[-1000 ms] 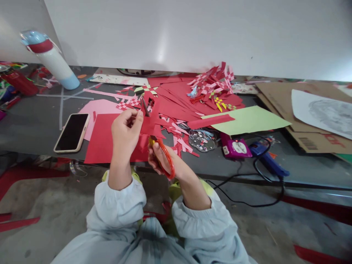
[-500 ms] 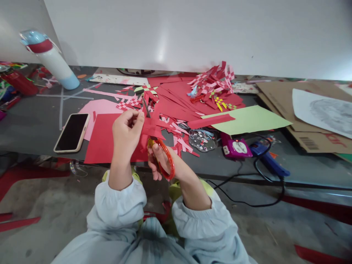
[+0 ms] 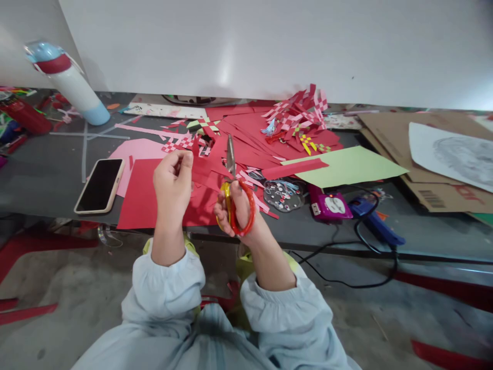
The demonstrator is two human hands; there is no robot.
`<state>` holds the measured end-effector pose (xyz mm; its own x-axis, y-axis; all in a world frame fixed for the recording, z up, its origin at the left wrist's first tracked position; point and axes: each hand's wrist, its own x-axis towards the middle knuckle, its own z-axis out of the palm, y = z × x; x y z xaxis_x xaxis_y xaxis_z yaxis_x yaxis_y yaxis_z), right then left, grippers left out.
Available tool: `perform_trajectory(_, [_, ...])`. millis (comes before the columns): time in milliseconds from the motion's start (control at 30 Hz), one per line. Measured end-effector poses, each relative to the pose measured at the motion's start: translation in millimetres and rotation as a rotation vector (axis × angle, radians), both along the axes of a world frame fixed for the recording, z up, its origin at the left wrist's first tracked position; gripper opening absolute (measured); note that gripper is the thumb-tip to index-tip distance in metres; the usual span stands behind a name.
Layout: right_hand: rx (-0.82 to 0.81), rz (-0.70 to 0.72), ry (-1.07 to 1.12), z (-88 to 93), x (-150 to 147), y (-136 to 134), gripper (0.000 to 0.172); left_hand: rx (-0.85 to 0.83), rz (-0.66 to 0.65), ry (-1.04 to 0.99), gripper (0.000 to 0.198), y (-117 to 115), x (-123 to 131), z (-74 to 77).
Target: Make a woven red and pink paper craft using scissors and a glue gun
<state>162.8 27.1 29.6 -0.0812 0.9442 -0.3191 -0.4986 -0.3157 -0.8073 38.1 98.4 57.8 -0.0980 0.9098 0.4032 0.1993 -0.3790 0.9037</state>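
Right of the phone point(image 3: 99, 185) on the table point(image 3: 46, 174), my left hand point(image 3: 171, 180) pinched a red paper piece point(image 3: 204, 167), and at its 3 o'clock my right hand point(image 3: 242, 221) gripped the scissors point(image 3: 230, 156), blades pointing to 12 o'clock.

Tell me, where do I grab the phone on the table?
Pinch the phone across its two long edges, reaching down from above at its near end. It lies flat, screen up, on the table, so only the thin sides give a hold; the red sheet lies close along its right.
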Motion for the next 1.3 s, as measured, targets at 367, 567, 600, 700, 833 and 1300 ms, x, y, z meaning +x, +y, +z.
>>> perform_trajectory(367, [0.184, -0.434, 0.102, 11.0, 13.9, -0.2, 0.043, 0.087, -0.153, 0.204, 0.018, -7.8, 1.3, 10.2])
perform_trajectory(567, [0.215, -0.458, 0.086, 9.9, 14.1, -1.7, 0.041, 0.086, -0.262, 0.263, 0.014, -10.6, 3.2, 11.9])
perform_trajectory(600, [0.214, -0.457, 0.083, 10.6, 14.0, -1.7, 0.040, 0.091, -0.266, 0.264, 0.014, -10.8, 3.7, 12.3])
perform_trajectory(700, [0.206, -0.445, 0.082, 13.0, 14.4, -1.9, 0.038, 0.101, -0.264, 0.255, 0.015, -11.5, 5.2, 13.5])
perform_trajectory(833, [0.194, -0.437, 0.067, 14.0, 15.3, -2.3, 0.039, 0.110, -0.272, 0.247, 0.015, -12.0, 7.2, 14.3])
perform_trajectory(1300, [0.222, -0.454, 0.033, 13.8, 16.8, -5.3, 0.038, 0.142, -0.206, 0.253, 0.019, -8.5, 8.9, 10.1])
